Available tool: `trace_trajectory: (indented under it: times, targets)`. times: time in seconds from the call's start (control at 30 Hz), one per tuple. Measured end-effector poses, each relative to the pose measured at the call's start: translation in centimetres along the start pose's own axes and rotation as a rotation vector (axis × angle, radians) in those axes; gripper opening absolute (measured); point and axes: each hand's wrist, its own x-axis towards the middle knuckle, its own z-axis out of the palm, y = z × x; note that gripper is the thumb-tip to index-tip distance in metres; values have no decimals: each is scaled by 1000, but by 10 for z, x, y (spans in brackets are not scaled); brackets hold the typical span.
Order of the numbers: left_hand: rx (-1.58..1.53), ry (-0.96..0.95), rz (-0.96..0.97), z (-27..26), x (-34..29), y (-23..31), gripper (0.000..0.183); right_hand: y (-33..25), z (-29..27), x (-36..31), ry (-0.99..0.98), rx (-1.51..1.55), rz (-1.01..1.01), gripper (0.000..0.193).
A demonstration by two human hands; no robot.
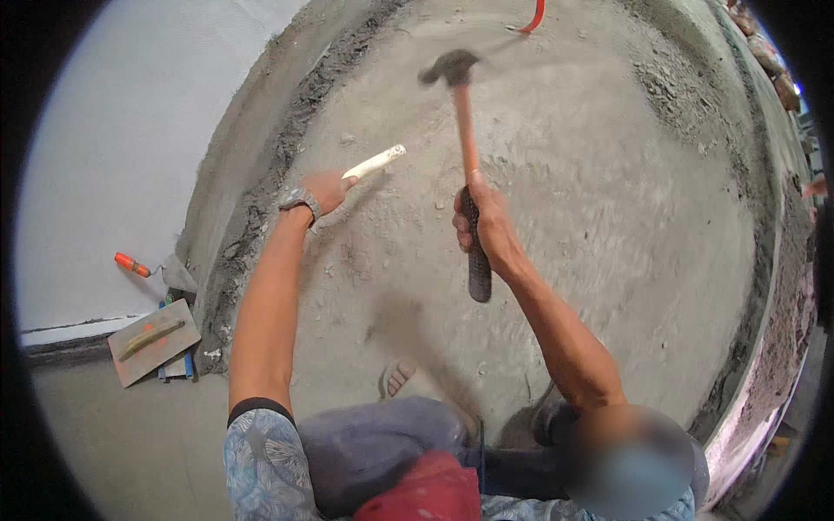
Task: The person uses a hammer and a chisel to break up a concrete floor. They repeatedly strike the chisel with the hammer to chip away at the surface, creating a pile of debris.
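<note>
Hammer (466, 130): head (455, 66) is looking like dark metal, finish blurred; grip (479, 280) is looking black, matt, rubbery. Left of the hammer, pale stick (373, 163) is showing smooth side, rough pitted end; material unclear. Behind the hammer, ground (573, 191) is looking like matt, gritty cement. Far left of the hammer, white surface (130, 113) is looking smooth. Below the hammer, trousers (369, 447) and red fabric (426, 491) are showing matt cloth.
</note>
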Motion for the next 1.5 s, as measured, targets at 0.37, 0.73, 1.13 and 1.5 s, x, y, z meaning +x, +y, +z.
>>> trace_trajectory:
  times: [0.37,0.73,1.13,1.5]
  targets:
    - [-62,7,-3,5,19,-18,49,55,15,19,-31,-162,457,57]
    - [-123,53,24,2,14,-9,50,-1,33,18,36,-77,-123,55]
    - [-221,-103,-145,36,0,-1,60,8,-57,15,-159,-257,561,38]
    - [-952,-109,688,-119,-184,160,61,-152,-122,64,-399,-1863,357,26]
